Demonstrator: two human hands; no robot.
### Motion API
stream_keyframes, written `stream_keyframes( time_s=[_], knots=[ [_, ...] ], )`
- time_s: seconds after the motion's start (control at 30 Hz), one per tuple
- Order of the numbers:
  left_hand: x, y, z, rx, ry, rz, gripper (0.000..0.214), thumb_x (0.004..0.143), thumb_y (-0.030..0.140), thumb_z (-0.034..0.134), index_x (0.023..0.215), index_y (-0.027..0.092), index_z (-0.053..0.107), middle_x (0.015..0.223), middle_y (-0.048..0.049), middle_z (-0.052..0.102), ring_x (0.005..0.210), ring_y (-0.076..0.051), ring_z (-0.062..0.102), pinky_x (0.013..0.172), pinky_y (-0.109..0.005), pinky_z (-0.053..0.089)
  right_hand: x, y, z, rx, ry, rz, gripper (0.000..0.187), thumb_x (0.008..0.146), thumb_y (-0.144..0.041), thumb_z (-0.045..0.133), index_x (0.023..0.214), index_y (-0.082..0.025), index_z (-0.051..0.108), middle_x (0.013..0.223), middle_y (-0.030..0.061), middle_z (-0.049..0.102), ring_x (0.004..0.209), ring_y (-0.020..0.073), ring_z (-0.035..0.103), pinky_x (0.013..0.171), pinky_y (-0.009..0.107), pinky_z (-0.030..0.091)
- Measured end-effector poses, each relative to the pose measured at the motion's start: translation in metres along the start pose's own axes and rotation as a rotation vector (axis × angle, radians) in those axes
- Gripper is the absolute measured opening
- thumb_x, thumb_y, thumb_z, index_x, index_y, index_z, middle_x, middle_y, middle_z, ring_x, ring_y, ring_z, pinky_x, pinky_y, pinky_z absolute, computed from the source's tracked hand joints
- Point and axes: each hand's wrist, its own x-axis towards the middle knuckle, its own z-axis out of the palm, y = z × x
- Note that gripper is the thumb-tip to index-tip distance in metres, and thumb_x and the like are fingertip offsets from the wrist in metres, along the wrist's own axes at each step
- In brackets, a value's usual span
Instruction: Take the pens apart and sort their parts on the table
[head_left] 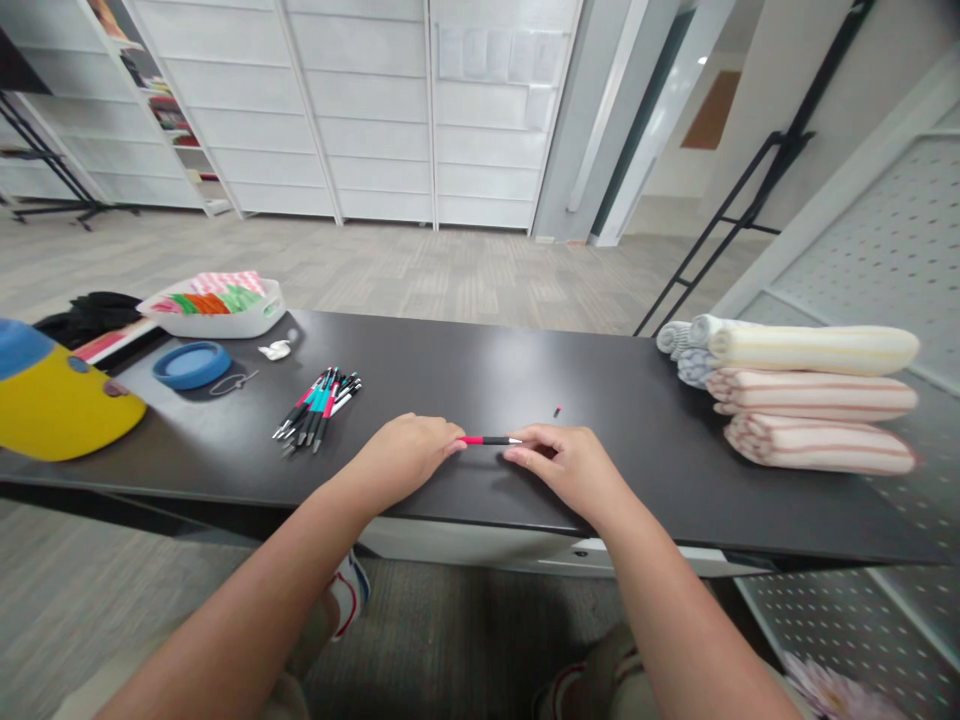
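Observation:
A red and black pen [487, 440] lies level between my two hands, just above the dark table or resting on it; I cannot tell which. My left hand [412, 455] is closed around its red end. At the silver tip, the thumb and forefinger of my right hand [566, 460] pinch the pen. Just beyond my right hand, a small red and black piece [557, 411] sits on the table. To the left of my left hand is a loose heap of several pens [316, 405] in red, teal, black and white.
Rolled striped towels [817, 400] are stacked on the table's right end. Leftward are a blue round lid-like object [191, 365], a crumpled white thing [276, 350], a white basket [232, 322] with colourful items and a yellow and blue object [60, 400]. The dark table [465, 360] has drawers below.

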Motion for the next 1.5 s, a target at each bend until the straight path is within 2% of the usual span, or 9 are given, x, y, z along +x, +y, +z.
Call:
stream_keyframes(
  time_s=[0.13,0.27,0.4,0.57,0.77,0.93,1.17,1.33,1.5],
  knots=[
    [-0.003,-0.002,-0.001,0.045,-0.006,-0.007,0.038,0.111,0.041,0.036,0.110,0.025,0.070,0.097,-0.0029,0.075,0.087,-0.020,0.071,0.074,-0.032,0.044,0.001,0.000,0.000,-0.010,-0.019,-0.038,0.025,0.100,-0.040,0.059,0.090,-0.028,0.079,0.089,-0.0015,0.081,0.080,0.0173,0.073,0.076,0.027,0.050],
    [-0.002,-0.001,0.000,0.021,0.010,-0.003,0.039,0.111,0.041,0.035,0.112,0.025,0.070,0.099,-0.0032,0.076,0.091,-0.020,0.071,0.076,-0.031,0.045,0.001,0.003,0.004,0.015,0.010,-0.001,0.017,0.094,-0.040,0.067,0.100,-0.027,0.076,0.090,-0.0007,0.080,0.076,0.0169,0.072,0.072,0.027,0.051],
    [-0.002,-0.001,0.002,-0.004,0.025,-0.002,0.039,0.111,0.041,0.035,0.115,0.025,0.070,0.102,-0.0036,0.076,0.092,-0.019,0.071,0.078,-0.031,0.046,0.002,0.003,0.004,0.003,0.043,0.014,0.027,0.093,-0.045,0.069,0.112,-0.026,0.073,0.092,0.0011,0.080,0.073,0.0173,0.070,0.070,0.029,0.051],
    [-0.002,-0.002,0.004,-0.002,0.031,0.000,0.039,0.111,0.042,0.034,0.114,0.027,0.070,0.100,-0.0026,0.076,0.092,-0.020,0.071,0.077,-0.031,0.045,0.003,0.002,0.003,-0.015,0.001,-0.036,0.022,0.100,-0.039,0.058,0.097,-0.027,0.077,0.092,0.0008,0.080,0.081,0.0181,0.072,0.076,0.029,0.051],
    [-0.002,-0.002,0.005,0.007,0.030,-0.002,0.038,0.111,0.043,0.035,0.113,0.028,0.070,0.099,-0.0015,0.075,0.090,-0.020,0.071,0.075,-0.032,0.044,0.003,0.005,0.004,-0.008,0.030,0.011,0.026,0.094,-0.044,0.069,0.113,-0.028,0.075,0.091,0.0007,0.079,0.073,0.0173,0.069,0.070,0.029,0.051],
    [-0.003,-0.002,0.004,0.009,0.023,-0.003,0.038,0.111,0.043,0.035,0.114,0.028,0.070,0.099,-0.0017,0.075,0.091,-0.020,0.071,0.077,-0.032,0.045,0.004,0.002,0.002,0.013,-0.012,-0.010,0.020,0.098,-0.038,0.062,0.101,-0.028,0.079,0.095,0.0001,0.081,0.083,0.0185,0.073,0.075,0.029,0.050],
    [-0.003,-0.003,0.004,-0.020,0.023,-0.016,0.038,0.111,0.041,0.034,0.118,0.027,0.068,0.109,-0.0025,0.076,0.099,-0.021,0.071,0.082,-0.032,0.047,0.002,0.005,0.001,0.054,0.069,0.062,0.022,0.094,-0.043,0.067,0.101,-0.026,0.078,0.077,-0.0007,0.074,0.065,0.0159,0.063,0.063,0.028,0.047],
    [-0.003,-0.002,0.004,-0.006,0.030,-0.051,0.043,0.112,0.042,0.030,0.118,0.022,0.067,0.114,-0.0054,0.076,0.105,-0.024,0.071,0.087,-0.036,0.049,0.003,0.013,-0.001,0.083,0.187,0.104,0.024,0.093,-0.044,0.066,0.103,-0.024,0.075,0.076,-0.0010,0.068,0.066,0.0159,0.060,0.063,0.028,0.045],
    [-0.002,-0.001,0.004,0.006,0.042,-0.085,0.047,0.112,0.044,0.027,0.118,0.021,0.068,0.113,-0.0073,0.075,0.104,-0.024,0.071,0.089,-0.037,0.050,0.004,0.019,-0.003,-0.144,0.254,0.085,0.016,0.092,-0.032,0.064,0.094,-0.022,0.075,0.083,0.0015,0.068,0.068,0.0161,0.060,0.067,0.030,0.045]
  ],
)
